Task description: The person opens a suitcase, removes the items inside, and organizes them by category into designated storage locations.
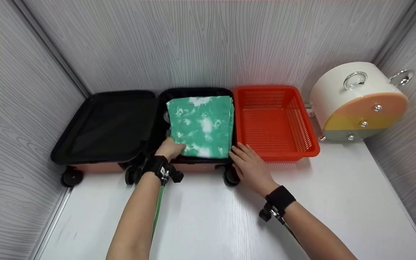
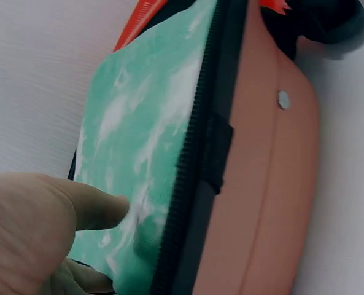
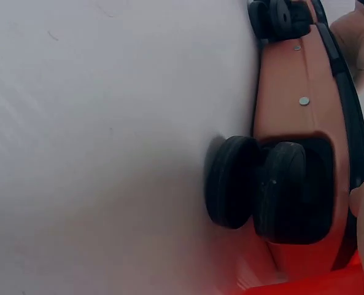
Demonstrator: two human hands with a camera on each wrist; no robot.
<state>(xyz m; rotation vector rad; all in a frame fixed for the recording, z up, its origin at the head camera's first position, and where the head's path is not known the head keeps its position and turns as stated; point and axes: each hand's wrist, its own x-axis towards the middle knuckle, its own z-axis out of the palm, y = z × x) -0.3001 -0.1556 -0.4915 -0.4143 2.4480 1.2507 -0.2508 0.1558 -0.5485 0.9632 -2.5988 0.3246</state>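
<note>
Head view: a small pink suitcase (image 1: 193, 167) lies open on the white surface (image 1: 208, 216), black lining showing in both halves. A folded green cloth (image 1: 200, 126) with white blotches sits in the right half, filling most of it, far edge near the back rim. The left hand (image 1: 171, 148) rests on the cloth's near left corner, fingers laid fairly straight on the fabric, pressing rather than pinching; the left wrist view shows a finger (image 2: 96, 209) flat on the cloth beside the zipper. The right hand (image 1: 249, 166) lies relaxed and spread at the near right corner of the case, fingertips at the rim by the cloth, holding nothing that I can see. The hands are apart, one at each near corner.

The cloth looks soft, light and floppy, several layers thick; likely it sags if lifted by one corner, so best taken at both near corners or with flat palms under the stack.

An empty orange basket (image 1: 311, 144) sits just right of the case, touching or nearly so. A round white case (image 1: 356, 101) with metal rings stands further right. In the right wrist view the black wheels (image 3: 255, 184) show close up.
</note>
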